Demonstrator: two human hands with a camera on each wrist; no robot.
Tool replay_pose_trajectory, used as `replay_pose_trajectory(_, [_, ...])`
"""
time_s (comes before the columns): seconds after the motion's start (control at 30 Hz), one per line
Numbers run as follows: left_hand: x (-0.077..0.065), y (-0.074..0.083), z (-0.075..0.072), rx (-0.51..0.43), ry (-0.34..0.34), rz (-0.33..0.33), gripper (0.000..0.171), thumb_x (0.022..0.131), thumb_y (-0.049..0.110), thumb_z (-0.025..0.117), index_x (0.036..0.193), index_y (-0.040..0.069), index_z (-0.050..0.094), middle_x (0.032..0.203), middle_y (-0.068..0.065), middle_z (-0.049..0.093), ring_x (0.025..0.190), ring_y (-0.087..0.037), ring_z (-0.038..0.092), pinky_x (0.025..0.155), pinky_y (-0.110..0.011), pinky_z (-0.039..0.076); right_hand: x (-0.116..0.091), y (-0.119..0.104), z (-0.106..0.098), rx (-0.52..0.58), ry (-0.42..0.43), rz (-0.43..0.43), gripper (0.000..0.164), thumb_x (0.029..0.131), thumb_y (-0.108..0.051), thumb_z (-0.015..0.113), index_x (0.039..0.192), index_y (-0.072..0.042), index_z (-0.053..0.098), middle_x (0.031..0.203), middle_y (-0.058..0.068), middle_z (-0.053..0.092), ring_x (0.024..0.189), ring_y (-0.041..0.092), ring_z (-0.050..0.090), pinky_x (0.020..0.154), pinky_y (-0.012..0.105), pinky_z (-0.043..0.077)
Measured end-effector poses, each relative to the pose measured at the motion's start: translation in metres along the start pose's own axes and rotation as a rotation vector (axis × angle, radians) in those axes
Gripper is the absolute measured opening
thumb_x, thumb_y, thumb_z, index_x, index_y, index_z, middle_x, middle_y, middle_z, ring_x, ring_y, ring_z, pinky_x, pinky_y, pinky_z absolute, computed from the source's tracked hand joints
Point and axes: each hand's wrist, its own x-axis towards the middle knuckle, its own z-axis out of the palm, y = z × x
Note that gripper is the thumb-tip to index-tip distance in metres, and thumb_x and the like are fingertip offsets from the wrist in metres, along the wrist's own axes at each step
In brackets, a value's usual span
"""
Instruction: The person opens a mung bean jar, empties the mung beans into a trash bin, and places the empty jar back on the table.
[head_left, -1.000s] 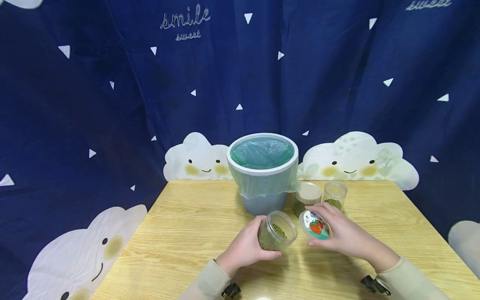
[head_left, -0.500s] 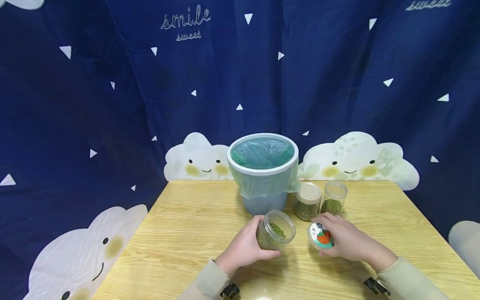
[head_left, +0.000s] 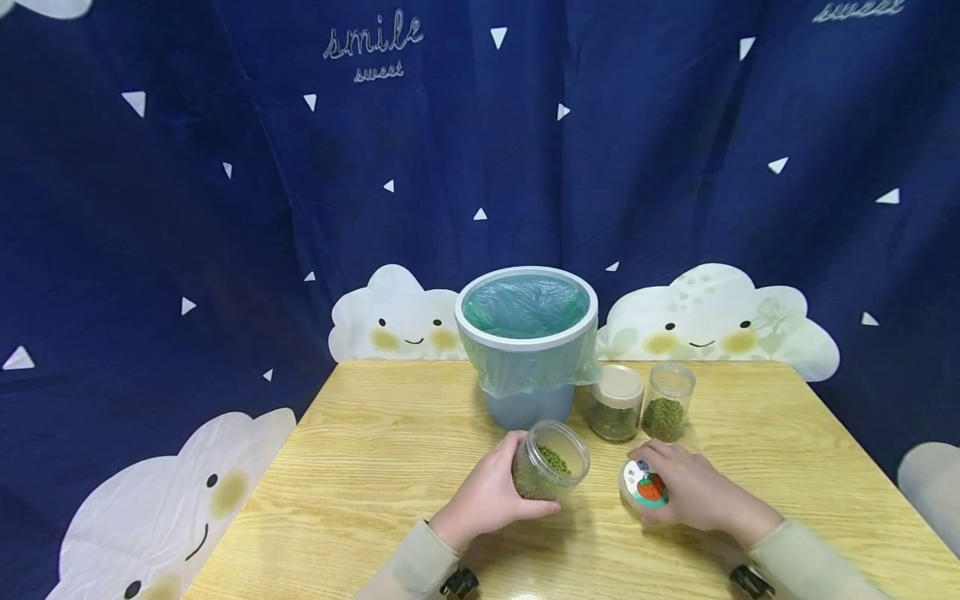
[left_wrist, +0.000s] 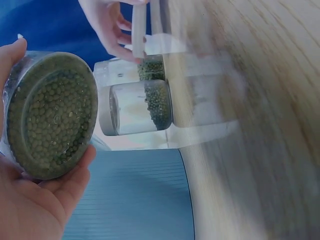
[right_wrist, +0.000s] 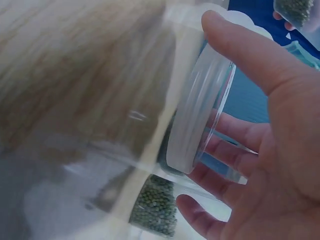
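Two hands work apart: the left hand (head_left: 487,490) grips an uncapped clear jar (head_left: 542,473), raised and tilted, with mung beans (head_left: 553,458) inside, while the right hand (head_left: 693,492) holds the strawberry-printed lid (head_left: 645,485) between thumb and fingers, low over the tabletop (head_left: 390,467) — whether touching, I cannot tell. Tipping the jar further would likely spill beans through its open mouth; a loosened grip could drop it. Reaching forward carelessly, the right hand might knock the slimmer jar (head_left: 666,412) just beyond
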Motion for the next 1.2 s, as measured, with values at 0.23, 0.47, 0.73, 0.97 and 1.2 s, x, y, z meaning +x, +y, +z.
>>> replay_pose_trajectory(0.23, [0.001, 0.001, 0.002, -0.005, 0.0, 0.011, 0.087, 0.072, 0.041, 0.095, 0.141, 0.013, 0.049, 0.129, 0.005, 0.062, 0.119, -0.013, 0.061, 0.104, -0.037, 0.052, 0.001, 0.003, 0.009, 0.012, -0.036, 0.013, 0.087, 0.064, -0.05, 0.095, 0.133, -0.011, 0.061, 0.129, 0.005, 0.063, 0.108, 0.028, 0.062, 0.079, 0.058, 0.05])
replay_pose_trajectory(0.47, [0.002, 0.004, 0.001, -0.017, -0.008, 0.004, 0.089, 0.072, 0.042, 0.094, 0.142, 0.012, 0.049, 0.13, 0.007, 0.061, 0.12, -0.011, 0.06, 0.106, -0.036, 0.051, 0.002, 0.004, 0.014, 0.003, -0.031, -0.004, 0.086, 0.064, -0.051, 0.095, 0.132, -0.01, 0.062, 0.127, 0.004, 0.063, 0.105, 0.023, 0.062, 0.078, 0.057, 0.05])
replay_pose_trajectory(0.73, [0.002, 0.004, 0.002, -0.017, -0.008, 0.005, 0.089, 0.072, 0.037, 0.095, 0.143, 0.01, 0.049, 0.13, 0.006, 0.061, 0.119, -0.01, 0.06, 0.106, -0.036, 0.051, 0.002, 0.006, 0.015, 0.016, -0.053, -0.002, 0.085, 0.066, -0.052, 0.094, 0.132, -0.009, 0.062, 0.13, 0.008, 0.063, 0.104, 0.025, 0.063, 0.077, 0.057, 0.051])
replay_pose_trajectory(0.97, [0.001, 0.004, 0.001, -0.023, -0.011, 0.002, 0.089, 0.071, 0.042, 0.095, 0.142, 0.014, 0.049, 0.13, 0.007, 0.061, 0.119, -0.01, 0.06, 0.105, -0.036, 0.051, 0.001, 0.011, 0.019, 0.03, -0.066, -0.012, 0.083, 0.068, -0.057, 0.091, 0.131, -0.011, 0.061, 0.127, 0.007, 0.062, 0.098, 0.021, 0.061, 0.072, 0.049, 0.049])
replay_pose_trajectory(1.2, [0.0, 0.003, -0.001, -0.03, -0.015, -0.016, 0.088, 0.072, 0.041, 0.094, 0.143, 0.016, 0.048, 0.13, 0.008, 0.061, 0.119, -0.01, 0.06, 0.105, -0.037, 0.051, -0.001, 0.013, 0.022, 0.042, -0.056, -0.027, 0.084, 0.069, -0.059, 0.089, 0.132, -0.01, 0.061, 0.125, 0.005, 0.061, 0.1, 0.023, 0.06, 0.072, 0.047, 0.05])
